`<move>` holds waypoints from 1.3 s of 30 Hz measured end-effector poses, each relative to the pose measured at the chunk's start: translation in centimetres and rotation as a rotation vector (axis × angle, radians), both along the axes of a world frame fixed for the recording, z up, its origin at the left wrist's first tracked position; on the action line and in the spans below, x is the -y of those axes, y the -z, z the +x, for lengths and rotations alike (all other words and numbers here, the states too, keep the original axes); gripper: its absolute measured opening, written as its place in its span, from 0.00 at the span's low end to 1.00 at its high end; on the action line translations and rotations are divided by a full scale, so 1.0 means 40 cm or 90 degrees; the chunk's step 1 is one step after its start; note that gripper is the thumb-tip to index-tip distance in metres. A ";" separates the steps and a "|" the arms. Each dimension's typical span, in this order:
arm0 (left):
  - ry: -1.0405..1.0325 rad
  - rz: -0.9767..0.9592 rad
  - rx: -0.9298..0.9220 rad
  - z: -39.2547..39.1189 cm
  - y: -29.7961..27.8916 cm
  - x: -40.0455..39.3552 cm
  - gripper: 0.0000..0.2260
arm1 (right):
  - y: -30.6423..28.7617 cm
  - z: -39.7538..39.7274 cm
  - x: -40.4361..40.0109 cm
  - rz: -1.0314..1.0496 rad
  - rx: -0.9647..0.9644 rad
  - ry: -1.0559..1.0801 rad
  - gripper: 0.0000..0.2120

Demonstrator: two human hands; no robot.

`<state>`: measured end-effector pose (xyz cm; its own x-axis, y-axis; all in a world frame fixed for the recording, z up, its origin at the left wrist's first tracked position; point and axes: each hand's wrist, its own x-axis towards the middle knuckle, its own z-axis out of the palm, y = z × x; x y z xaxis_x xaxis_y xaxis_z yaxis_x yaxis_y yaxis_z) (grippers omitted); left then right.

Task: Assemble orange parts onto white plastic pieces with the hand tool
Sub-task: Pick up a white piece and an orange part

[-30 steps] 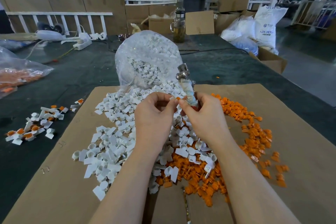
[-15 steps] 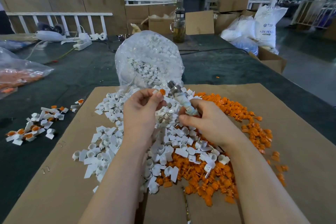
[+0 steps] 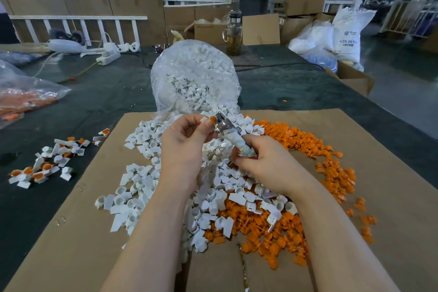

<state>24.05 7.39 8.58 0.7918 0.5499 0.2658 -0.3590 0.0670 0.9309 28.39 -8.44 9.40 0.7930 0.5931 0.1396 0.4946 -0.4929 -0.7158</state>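
A dark green table (image 3: 113, 92) is carrying a flat sheet of brown cardboard (image 3: 71, 232), which is covering its near part. On the cardboard a heap of white plastic pieces (image 3: 142, 173) is spreading beside a heap of orange parts (image 3: 331, 168), and a clear bag of white pieces (image 3: 194, 78) is slumping at the sheet's far edge. Left of the cardboard, a small cluster of assembled pieces (image 3: 45, 163) is lying on the bare tabletop, and a bag of orange parts (image 3: 23, 99) is resting further back. A glass jar (image 3: 234, 33) is standing at the far end.
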 end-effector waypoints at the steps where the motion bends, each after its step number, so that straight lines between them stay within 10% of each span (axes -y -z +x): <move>1: 0.002 -0.005 0.001 0.000 0.000 0.000 0.06 | 0.003 0.000 -0.002 0.002 0.003 0.001 0.02; 15: 0.016 -0.109 -0.045 -0.014 -0.017 0.000 0.06 | 0.016 -0.001 -0.015 -0.036 0.094 0.039 0.03; 28: -0.270 -0.839 0.220 -0.085 -0.016 -0.196 0.17 | 0.037 0.057 0.060 -0.106 0.073 0.397 0.10; 39: -0.250 -0.692 0.084 -0.079 -0.009 -0.189 0.08 | 0.043 0.059 0.058 -0.288 0.058 0.386 0.09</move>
